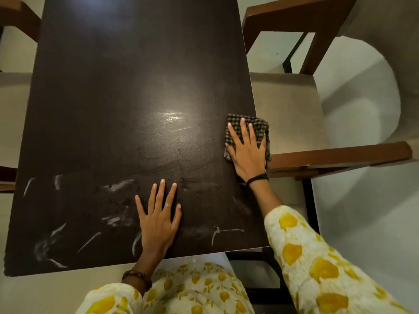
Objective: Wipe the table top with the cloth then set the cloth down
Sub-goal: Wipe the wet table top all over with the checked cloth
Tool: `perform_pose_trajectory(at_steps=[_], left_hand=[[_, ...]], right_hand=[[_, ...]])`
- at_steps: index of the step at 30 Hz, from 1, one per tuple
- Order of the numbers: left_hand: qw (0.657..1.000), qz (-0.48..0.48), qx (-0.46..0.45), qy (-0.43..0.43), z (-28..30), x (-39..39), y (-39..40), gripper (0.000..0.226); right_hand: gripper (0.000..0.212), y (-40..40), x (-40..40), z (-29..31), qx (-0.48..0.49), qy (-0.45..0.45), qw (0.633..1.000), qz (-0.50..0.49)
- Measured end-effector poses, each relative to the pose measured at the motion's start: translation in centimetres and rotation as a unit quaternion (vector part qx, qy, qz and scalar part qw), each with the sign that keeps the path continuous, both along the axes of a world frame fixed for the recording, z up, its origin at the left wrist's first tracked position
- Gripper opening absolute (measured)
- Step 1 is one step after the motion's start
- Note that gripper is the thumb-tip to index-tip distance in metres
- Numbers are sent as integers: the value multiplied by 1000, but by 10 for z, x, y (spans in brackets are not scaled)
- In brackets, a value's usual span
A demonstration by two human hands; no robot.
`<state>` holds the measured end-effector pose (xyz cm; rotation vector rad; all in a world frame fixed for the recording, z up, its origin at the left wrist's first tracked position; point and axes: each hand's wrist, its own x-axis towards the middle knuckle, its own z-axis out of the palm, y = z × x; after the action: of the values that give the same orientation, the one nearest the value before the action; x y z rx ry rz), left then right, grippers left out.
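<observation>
A dark brown table top (118, 91) fills most of the view. White smears and streaks (68, 223) cover its near part, and a few dark crumbs lie near the middle. A folded brown-and-cream checked cloth (258, 125) lies at the table's right edge, partly overhanging it. My right hand (247, 152) presses flat on the cloth with fingers spread. Resting flat on the bare table near the front edge is my left hand (158, 218), fingers apart, a ring on one finger, holding nothing.
A wooden armchair with a beige seat (288, 109) stands tight against the table's right side, its armrest (340, 155) just beside the cloth. Parts of other chairs (13, 103) show on the left. The floor is pale.
</observation>
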<state>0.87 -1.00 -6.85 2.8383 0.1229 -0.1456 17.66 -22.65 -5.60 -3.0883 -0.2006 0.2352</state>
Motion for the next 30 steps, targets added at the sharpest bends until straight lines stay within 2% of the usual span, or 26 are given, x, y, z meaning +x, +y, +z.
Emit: perform_pose_trajectory(at_steps=[6,11,14,18,20,24,30], left_hand=[[1000,-1,-4,4,1,-1,0,53],[998,-27,-48,20,8,-5,9,54],[997,-51,-59,13,14,-20,33,53],[998,4,-52,18,9,-47,87,54],[999,30,-40,14,7,-59,111,54],[997,74,-33,13,7,-71,148,58],[998,61,-29,18,3,-74,163,58]], right_hand=[[57,-12,-57,-7,-13,-49,998,36],[56,-15,-113,-7,-24,-53,998,9],[56,-8,-119,-7,-30,-40,999,-16],[54,28,-104,-6,-15,-25,996,-86],[55,62,-96,-4,-14,-21,996,-85],[59,147,-99,-6,0,-36,999,-17],[69,263,-127,-7,38,-45,987,148]])
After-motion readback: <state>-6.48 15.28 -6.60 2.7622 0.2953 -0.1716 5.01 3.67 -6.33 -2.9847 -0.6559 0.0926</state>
